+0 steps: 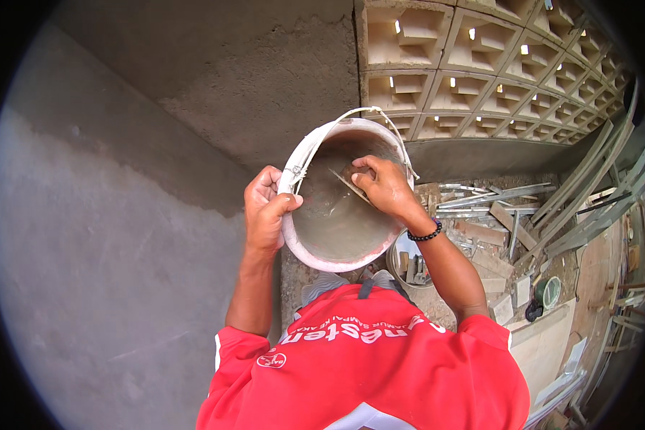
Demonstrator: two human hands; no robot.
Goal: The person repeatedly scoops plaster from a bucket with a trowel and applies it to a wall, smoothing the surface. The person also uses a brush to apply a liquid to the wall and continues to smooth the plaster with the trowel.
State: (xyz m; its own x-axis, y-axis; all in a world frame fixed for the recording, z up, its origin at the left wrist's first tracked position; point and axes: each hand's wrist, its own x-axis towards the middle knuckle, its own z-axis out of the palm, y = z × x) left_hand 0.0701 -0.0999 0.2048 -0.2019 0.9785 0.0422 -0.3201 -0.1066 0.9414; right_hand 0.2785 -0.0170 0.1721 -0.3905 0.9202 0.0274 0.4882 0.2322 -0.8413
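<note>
A whitish bucket (304,252) with pinkish stains is tilted in front of me, its mouth facing up toward me. My left hand (265,208) grips its left rim, thumb over the edge. Grey, wet-looking cement mix (337,233) coats the inside and bottom. Reaching into the bucket, my right hand (385,188) is closed on a flat trowel (352,188), seen almost edge-on against the mix; its grip is largely hidden by my fingers. The bucket's pale handle (335,122) arcs over the far side of the rim.
Grey plastered walls (122,236) stand at left and ahead. Ventilation blocks (473,72) fill the upper right. A second bucket (417,284) holding scraps stands below my right forearm. Wood offcuts and metal strips (494,197) litter the ground at right, beside long leaning strips (588,179).
</note>
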